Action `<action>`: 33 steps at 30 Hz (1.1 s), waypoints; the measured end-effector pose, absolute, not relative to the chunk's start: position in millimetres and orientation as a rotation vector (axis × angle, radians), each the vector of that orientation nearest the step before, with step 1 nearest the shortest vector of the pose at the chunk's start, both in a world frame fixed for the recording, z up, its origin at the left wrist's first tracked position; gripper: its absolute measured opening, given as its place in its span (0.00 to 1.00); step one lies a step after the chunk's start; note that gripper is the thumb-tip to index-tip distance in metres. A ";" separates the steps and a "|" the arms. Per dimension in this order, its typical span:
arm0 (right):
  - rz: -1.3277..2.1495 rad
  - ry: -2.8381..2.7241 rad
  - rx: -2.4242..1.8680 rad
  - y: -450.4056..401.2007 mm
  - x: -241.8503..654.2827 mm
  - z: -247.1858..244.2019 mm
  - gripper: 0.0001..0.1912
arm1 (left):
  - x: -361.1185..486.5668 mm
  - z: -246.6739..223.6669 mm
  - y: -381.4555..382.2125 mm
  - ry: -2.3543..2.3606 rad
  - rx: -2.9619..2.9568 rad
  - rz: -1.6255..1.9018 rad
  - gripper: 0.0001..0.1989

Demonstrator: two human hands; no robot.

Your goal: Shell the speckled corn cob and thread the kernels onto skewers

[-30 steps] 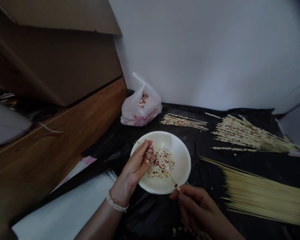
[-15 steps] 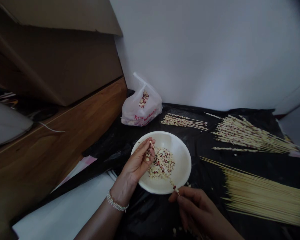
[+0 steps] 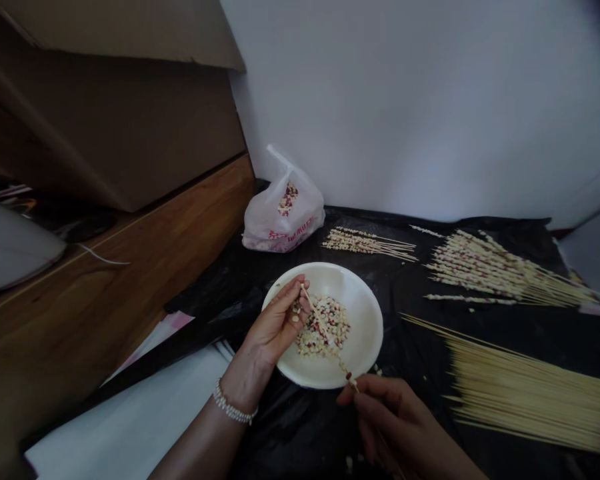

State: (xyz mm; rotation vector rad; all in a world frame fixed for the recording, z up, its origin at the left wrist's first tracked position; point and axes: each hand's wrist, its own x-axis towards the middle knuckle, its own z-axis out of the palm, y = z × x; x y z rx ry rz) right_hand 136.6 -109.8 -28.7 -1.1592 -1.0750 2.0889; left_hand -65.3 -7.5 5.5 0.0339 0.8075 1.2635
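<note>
My right hand (image 3: 395, 410) is closed in a pinch on a thin bamboo skewer (image 3: 325, 330). Pale and dark red kernels, which look like corn, are threaded along it. The skewer slants up across a white bowl (image 3: 367, 320) to my left hand (image 3: 280, 320). That hand, wearing a beaded bracelet (image 3: 234, 408), is closed over the bowl, with its thumb and fingertips at the skewer's upper tip. A few loose kernels (image 3: 296, 313) show in its curled fingers. More mixed kernels (image 3: 333, 323) lie in the bowl below.
Behind the bowl stands a white plastic bag (image 3: 285, 220) of kernels. Threaded skewers lie in a small bunch (image 3: 365, 243) and a larger pile (image 3: 485, 267). Bare skewers (image 3: 530, 393) spread at right over black plastic sheeting (image 3: 395, 280). A cardboard box (image 3: 130, 127) is at left.
</note>
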 end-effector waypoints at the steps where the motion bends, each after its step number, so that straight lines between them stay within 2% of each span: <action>1: 2.091 -1.076 -1.158 -109.8 136.3 -28.2 0.25 | -65.5 5.2 -7.5 0.813 0.042 1.263 0.13; 5: 2.114 -1.024 -1.167 -110.4 134.5 -25.2 0.26 | -66.1 5.2 -7.6 0.823 0.047 1.259 0.15; 10: 2.117 -0.975 -1.181 -111.3 133.9 -21.8 0.27 | -65.6 7.6 -8.1 0.842 0.071 1.266 0.12; 18: 2.111 -0.972 -1.172 -111.8 135.3 -26.2 0.25 | -65.3 10.3 -8.3 0.840 0.036 1.271 0.18; 26: 2.126 -0.922 -1.200 -112.4 132.9 -24.7 0.28 | -65.5 9.5 -7.9 0.892 0.048 1.257 0.23; 33: 2.123 -0.964 -1.201 -112.0 135.1 -27.0 0.26 | -64.7 6.6 -7.7 0.885 0.066 1.276 0.19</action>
